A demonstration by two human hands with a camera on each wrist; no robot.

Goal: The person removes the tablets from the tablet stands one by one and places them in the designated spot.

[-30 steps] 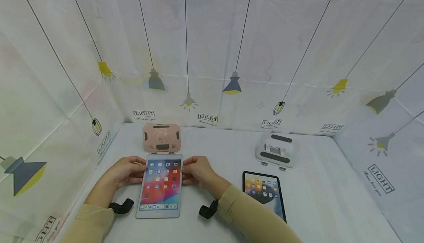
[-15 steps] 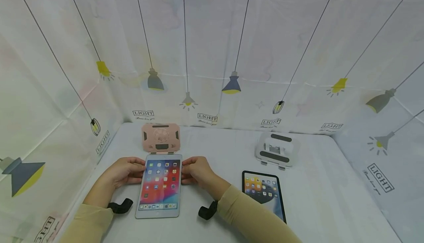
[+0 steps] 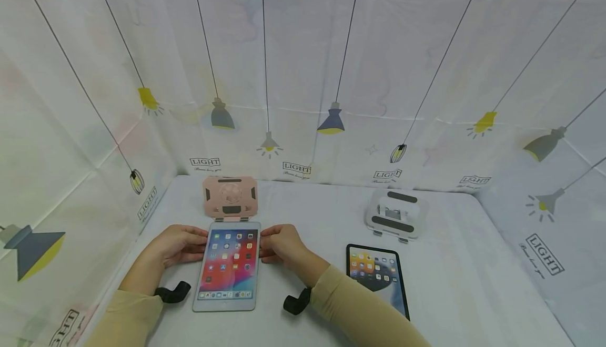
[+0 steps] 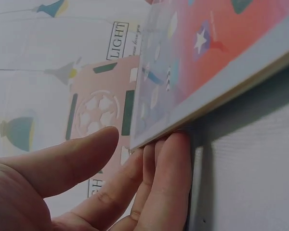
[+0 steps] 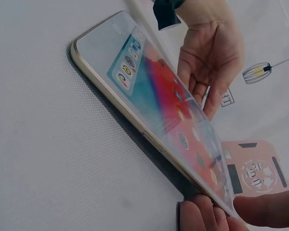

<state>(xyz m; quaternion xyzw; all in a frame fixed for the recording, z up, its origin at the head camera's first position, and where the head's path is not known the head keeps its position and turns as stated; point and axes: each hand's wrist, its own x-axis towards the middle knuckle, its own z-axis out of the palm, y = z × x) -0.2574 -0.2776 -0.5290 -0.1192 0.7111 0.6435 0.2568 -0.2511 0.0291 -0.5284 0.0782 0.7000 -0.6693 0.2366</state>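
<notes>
A white tablet (image 3: 229,265) with a lit, colourful home screen lies face up in front of the pink tablet stand (image 3: 230,196), its far edge close to the stand's hinge. My left hand (image 3: 177,246) holds its left edge, fingertips at the edge and underside. In the left wrist view the thumb (image 4: 94,149) stays apart from the screen. On the opposite edge my right hand (image 3: 284,246) holds the tablet near its far corner. The right wrist view shows those fingers (image 5: 202,214) curled under the edge, with the thumb (image 5: 262,208) beside the corner.
A second, black-rimmed tablet (image 3: 379,268) lies to the right, partly covered by the right sleeve (image 3: 364,305). Behind it is a grey-white tablet stand (image 3: 395,215). A lamp-printed cloth (image 3: 298,73) encloses the white tabletop (image 3: 473,284).
The white tablet's far edge has shifted very slightly towards me, leaving a little more of the pink stand's hinge visible. Both hands stay on its edges.
</notes>
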